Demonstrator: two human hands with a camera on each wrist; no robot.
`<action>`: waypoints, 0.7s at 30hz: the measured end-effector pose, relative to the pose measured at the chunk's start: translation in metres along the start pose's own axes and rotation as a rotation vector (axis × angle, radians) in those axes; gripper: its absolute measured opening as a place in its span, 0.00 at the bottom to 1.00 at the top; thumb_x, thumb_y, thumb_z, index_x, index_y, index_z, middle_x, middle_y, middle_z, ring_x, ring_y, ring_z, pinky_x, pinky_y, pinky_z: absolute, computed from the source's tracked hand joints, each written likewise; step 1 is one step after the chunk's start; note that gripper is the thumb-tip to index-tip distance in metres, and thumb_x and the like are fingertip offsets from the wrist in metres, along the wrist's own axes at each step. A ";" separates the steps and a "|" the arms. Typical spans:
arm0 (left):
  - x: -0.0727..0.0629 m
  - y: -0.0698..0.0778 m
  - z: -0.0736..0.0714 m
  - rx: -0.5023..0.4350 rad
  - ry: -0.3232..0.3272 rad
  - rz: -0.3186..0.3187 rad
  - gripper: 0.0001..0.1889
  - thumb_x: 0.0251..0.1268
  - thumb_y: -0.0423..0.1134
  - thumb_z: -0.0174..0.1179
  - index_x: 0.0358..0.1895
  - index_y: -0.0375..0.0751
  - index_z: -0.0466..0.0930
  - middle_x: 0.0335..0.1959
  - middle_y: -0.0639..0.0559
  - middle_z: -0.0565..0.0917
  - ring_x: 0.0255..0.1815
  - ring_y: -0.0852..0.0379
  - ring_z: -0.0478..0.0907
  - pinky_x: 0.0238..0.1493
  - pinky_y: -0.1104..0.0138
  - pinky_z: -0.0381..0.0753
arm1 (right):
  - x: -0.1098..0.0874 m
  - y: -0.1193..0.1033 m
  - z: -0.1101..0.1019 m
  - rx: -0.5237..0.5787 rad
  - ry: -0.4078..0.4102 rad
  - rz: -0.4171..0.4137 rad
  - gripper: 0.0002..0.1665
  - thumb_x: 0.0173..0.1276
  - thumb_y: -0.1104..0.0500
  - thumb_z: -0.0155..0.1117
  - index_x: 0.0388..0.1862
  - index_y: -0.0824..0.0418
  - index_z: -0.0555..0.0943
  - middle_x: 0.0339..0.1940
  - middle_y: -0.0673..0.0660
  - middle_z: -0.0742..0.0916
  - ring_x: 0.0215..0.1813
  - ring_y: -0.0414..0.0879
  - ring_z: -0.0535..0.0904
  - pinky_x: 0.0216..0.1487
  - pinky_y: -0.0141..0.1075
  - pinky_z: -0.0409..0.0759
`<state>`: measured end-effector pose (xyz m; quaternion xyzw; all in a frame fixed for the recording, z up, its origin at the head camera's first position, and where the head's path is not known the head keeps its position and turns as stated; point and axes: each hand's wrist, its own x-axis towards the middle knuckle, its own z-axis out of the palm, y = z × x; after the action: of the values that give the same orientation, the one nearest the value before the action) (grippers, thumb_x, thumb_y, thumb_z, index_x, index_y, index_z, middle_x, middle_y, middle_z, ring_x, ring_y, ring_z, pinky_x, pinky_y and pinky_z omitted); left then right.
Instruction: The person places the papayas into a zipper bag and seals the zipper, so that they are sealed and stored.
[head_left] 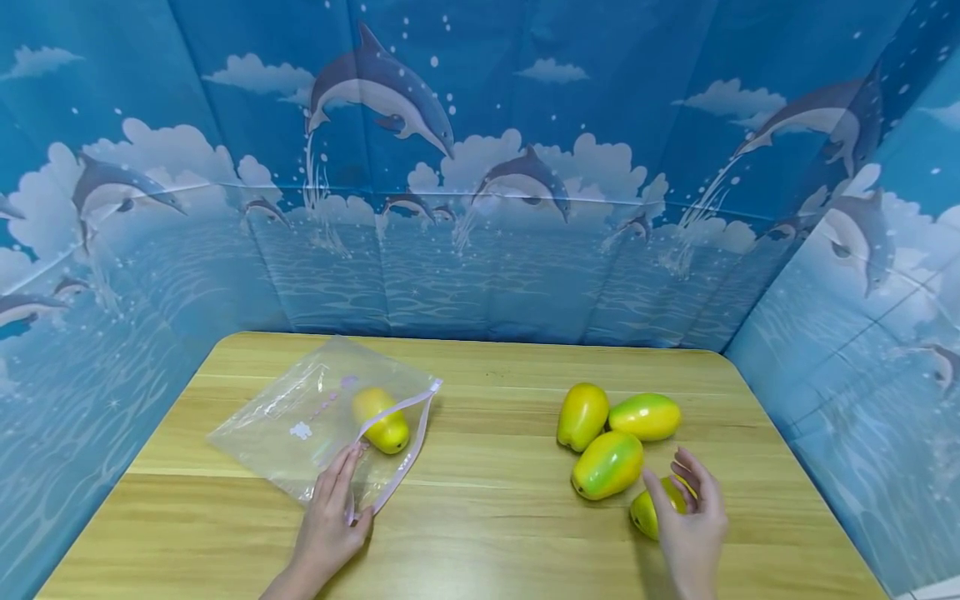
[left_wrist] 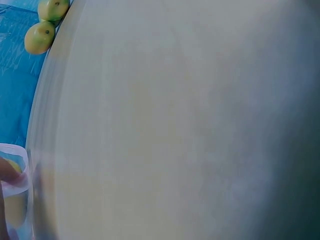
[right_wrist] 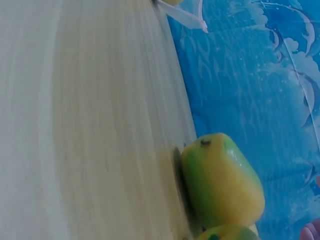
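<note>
A clear zip bag with a pale purple closure strip lies on the table at the left, a yellow mango inside near its mouth. My left hand pinches the bag's near edge by the opening, thumb on one side and fingers on the other. At the right, my right hand is over a yellow-green mango, thumb and curved fingers spread apart above it, covering part of it. Beside it lie three more mangoes, one upright-looking, one at the back and one in front.
The wooden table runs back to a blue dolphin-print curtain, which also lines both sides. Bare tabletop separates the bag from the group of mangoes. In the right wrist view a mango shows large and close.
</note>
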<state>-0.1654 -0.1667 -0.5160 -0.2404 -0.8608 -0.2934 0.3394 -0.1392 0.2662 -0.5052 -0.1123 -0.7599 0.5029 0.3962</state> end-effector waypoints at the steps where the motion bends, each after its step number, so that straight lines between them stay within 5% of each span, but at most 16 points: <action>1: 0.000 0.000 0.000 0.002 0.004 0.004 0.53 0.15 0.24 0.70 0.63 0.27 0.61 0.63 0.38 0.65 0.53 0.44 0.65 0.67 0.78 0.49 | 0.000 0.005 -0.002 -0.020 0.007 -0.002 0.34 0.49 0.66 0.71 0.58 0.56 0.74 0.53 0.56 0.78 0.50 0.37 0.74 0.48 0.19 0.73; 7: 0.000 0.001 0.000 0.010 0.003 -0.002 0.54 0.14 0.23 0.71 0.64 0.28 0.61 0.62 0.38 0.65 0.53 0.45 0.66 0.67 0.79 0.49 | -0.002 0.021 -0.013 -0.070 0.075 0.033 0.34 0.47 0.67 0.72 0.57 0.56 0.76 0.52 0.52 0.78 0.49 0.37 0.74 0.47 0.18 0.73; 21: -0.001 0.001 0.000 0.014 -0.001 -0.004 0.54 0.15 0.23 0.71 0.64 0.28 0.61 0.63 0.39 0.65 0.53 0.45 0.66 0.67 0.79 0.49 | -0.009 0.016 -0.028 -0.217 0.216 0.191 0.30 0.49 0.62 0.72 0.55 0.55 0.77 0.45 0.38 0.73 0.47 0.29 0.68 0.47 0.14 0.68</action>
<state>-0.1646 -0.1664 -0.5163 -0.2365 -0.8634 -0.2878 0.3402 -0.1164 0.2871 -0.5181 -0.2791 -0.7487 0.4385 0.4114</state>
